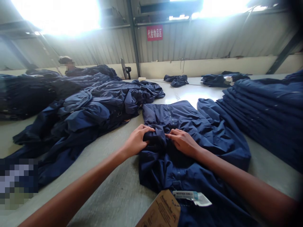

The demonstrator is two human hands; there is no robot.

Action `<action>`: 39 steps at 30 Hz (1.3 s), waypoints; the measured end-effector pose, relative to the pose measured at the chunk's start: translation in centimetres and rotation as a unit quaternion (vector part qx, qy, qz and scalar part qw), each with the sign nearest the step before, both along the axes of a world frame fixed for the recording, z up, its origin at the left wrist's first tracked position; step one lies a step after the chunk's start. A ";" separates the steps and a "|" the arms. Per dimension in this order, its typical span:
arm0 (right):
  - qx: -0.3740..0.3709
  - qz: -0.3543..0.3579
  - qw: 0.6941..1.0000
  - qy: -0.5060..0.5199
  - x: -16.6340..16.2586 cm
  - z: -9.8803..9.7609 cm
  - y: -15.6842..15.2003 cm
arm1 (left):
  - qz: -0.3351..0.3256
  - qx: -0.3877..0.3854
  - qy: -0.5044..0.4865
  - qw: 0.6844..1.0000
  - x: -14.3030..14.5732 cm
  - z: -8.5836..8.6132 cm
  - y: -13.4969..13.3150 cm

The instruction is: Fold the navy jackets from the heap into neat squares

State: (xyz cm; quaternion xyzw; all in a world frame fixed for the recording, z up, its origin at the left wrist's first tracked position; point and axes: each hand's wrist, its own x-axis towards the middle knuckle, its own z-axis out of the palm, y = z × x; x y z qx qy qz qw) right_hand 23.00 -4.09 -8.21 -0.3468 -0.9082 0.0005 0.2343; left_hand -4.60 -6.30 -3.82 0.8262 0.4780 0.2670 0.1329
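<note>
The navy jacket [189,123] lies spread on the table [113,189], towards its near edge and about midway between the two long sides. Its lower part runs out of sight at the bottom. The person's left hand [137,141] is closed over a bunched fold of cloth at the jacket's middle, fingers curled down around it. The right hand [183,142] rests on the same fold from the other side. Its fingertips are buried in the creases, so I cannot tell whether it pinches the cloth or only presses on it. A brown card tag [161,211] and a white label [193,197] hang at the jacket's near end; the card is cut off below, and the print on both is too blurred to read. Along the table's left side sprawls a loose heap of jackets [94,107], its far end lost in shadow. Along the right edge stands a folded stack [267,107], partly out of frame. Two small dark bundles [176,80] sit near the far edge. Behind the heap a second person [66,63] shows only partly, and glare from the roof lights washes out the corners above.
</note>
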 end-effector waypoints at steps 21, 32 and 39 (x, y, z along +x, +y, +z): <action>-0.003 -0.014 1.000 0.004 -0.2 -0.4 0.0 | -0.167 -0.119 0.064 0.977 -4.6 5.8 0.2; 0.087 0.045 0.986 -0.136 0.1 0.0 0.1 | -0.163 -0.091 -0.044 0.981 -0.8 5.4 -1.4; 0.020 0.019 0.997 -0.068 -0.1 -0.3 0.1 | -0.081 -0.048 0.152 0.984 0.0 1.6 -1.7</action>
